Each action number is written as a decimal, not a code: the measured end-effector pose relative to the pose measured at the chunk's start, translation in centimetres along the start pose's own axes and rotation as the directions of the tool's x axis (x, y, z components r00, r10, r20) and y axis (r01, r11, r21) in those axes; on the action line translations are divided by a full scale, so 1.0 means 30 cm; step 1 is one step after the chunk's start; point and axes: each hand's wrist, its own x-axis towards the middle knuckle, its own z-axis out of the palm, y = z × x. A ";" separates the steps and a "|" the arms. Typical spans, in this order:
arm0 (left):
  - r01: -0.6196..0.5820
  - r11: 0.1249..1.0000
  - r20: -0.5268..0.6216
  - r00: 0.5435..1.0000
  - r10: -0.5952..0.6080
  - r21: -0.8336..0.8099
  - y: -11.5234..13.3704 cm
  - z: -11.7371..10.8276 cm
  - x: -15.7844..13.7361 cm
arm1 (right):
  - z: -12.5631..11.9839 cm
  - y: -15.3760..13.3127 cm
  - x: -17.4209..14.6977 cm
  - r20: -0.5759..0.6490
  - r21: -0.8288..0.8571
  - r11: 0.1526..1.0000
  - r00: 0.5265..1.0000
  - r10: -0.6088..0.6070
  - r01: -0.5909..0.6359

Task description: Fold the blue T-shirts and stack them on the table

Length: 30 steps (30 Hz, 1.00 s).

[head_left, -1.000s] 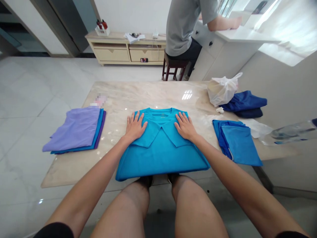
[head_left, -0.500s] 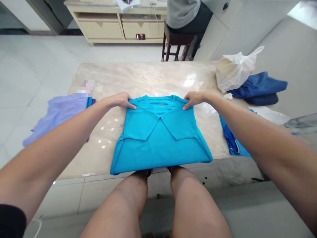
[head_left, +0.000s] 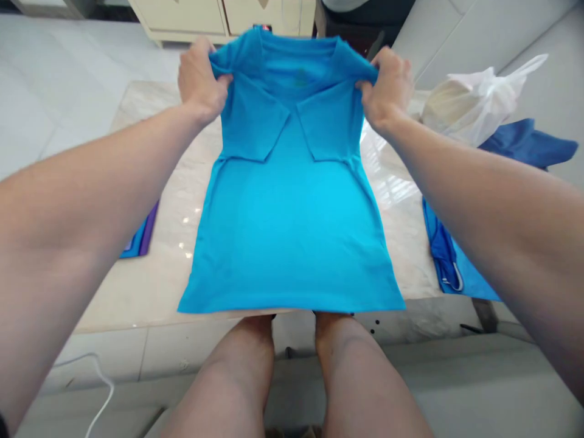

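A bright blue T-shirt hangs between my hands, its neckline at the far end and its sleeves folded inward over the body. My left hand pinches the left shoulder, thumb on top. At the right shoulder, my right hand grips the cloth the same way. The collar end is raised above the table, while the hem lies at the near edge, above my knees. Fingers beneath the fabric are partly hidden.
Folded blue and purple clothes lie at left, partly behind my forearm. On the right are a white plastic bag, a dark blue garment and more blue clothes. A cream cabinet stands beyond the table.
Both hands have lifted the shirt's shoulders up and away from me. The shirt, folded shorter before, is now stretched out to a longer length. The view has tilted down.
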 end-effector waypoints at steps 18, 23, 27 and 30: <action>-0.520 0.849 0.267 0.809 0.524 -0.091 -0.306 -0.060 -0.842 | -0.059 0.318 -0.852 0.235 0.119 0.809 0.775 -0.587 0.576; -0.553 0.828 0.257 0.791 0.556 -0.090 -0.297 -0.117 -0.788 | -0.097 0.318 -0.821 0.227 0.125 0.806 0.774 -0.591 0.579; -0.523 0.850 0.204 0.827 0.525 -0.068 -0.296 -0.164 -0.820 | -0.152 0.333 -0.849 0.181 0.118 0.822 0.801 -0.570 0.558; -0.550 0.830 0.232 0.799 0.556 -0.095 -0.312 -0.158 -0.873 | -0.168 0.347 -0.898 0.216 0.128 0.802 0.773 -0.597 0.584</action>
